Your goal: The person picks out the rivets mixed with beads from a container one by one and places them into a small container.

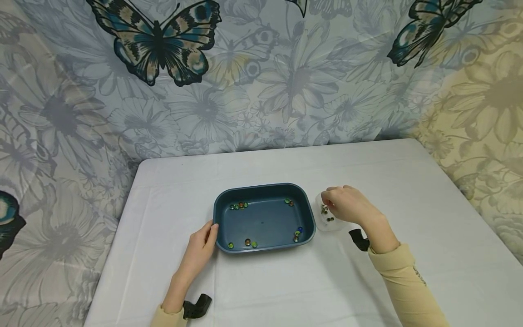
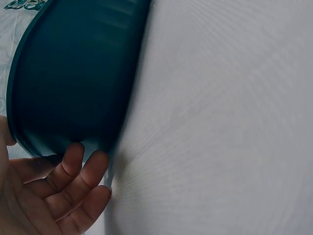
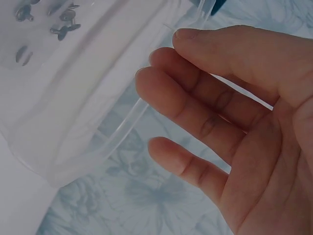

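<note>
A dark blue tray (image 1: 263, 222) lies on the table with several glass marbles (image 1: 241, 205) spread about its floor. My left hand (image 1: 201, 244) grips its left end, thumb at the rim and fingers against the outer wall, as the left wrist view shows. To the tray's right is a clear plastic container (image 1: 330, 225) with several small marbles (image 1: 324, 210) inside. Over its far right part is my right hand (image 1: 347, 204), fingers bent. In the right wrist view its fingertips (image 3: 159, 88) overlap the container's rim. The index finger is hidden behind the thumb, so I cannot tell whether it pinches anything.
A white cloth covers the table (image 1: 171, 195). Behind it hangs a fabric backdrop (image 1: 261, 104) with flowers and butterflies. Each wrist wears a black mount (image 1: 197, 306). The container stands close beside the tray's right end.
</note>
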Motion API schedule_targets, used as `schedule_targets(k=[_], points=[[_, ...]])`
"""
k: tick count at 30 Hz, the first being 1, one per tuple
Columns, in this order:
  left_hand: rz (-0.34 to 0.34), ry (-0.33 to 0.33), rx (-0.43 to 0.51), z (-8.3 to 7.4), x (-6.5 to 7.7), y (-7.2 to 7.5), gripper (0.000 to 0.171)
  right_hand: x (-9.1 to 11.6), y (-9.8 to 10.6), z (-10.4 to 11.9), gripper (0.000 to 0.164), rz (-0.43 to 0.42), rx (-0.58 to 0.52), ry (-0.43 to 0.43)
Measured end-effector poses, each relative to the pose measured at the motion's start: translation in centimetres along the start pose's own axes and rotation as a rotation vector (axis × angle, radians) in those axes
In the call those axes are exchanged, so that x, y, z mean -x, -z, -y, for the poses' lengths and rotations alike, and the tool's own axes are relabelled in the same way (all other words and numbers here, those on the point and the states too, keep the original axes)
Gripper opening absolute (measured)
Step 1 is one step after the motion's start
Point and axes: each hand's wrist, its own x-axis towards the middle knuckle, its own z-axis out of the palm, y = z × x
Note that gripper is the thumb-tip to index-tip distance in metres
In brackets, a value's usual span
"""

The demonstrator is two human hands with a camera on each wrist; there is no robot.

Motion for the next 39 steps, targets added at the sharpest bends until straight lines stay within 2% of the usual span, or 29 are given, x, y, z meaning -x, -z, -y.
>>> schedule_targets(k=[19, 29, 39], points=[[0.005, 0.01, 0.0, -0.1, 0.1, 0.0, 0.04, -0.9, 0.9, 0.9, 0.019, -0.011, 0.001, 0.033], [-0.003, 0.005, -0.003, 0.0, 0.0, 0.0, 0.039, -1.5, 1.3, 1.5, 0.021, 0.019, 0.029, 0.038], [0.004, 0.003, 0.01, -0.1, 0.0, 0.1, 0.037, -2.3, 1.1, 1.9, 0.024, -0.008, 0.044, 0.08]])
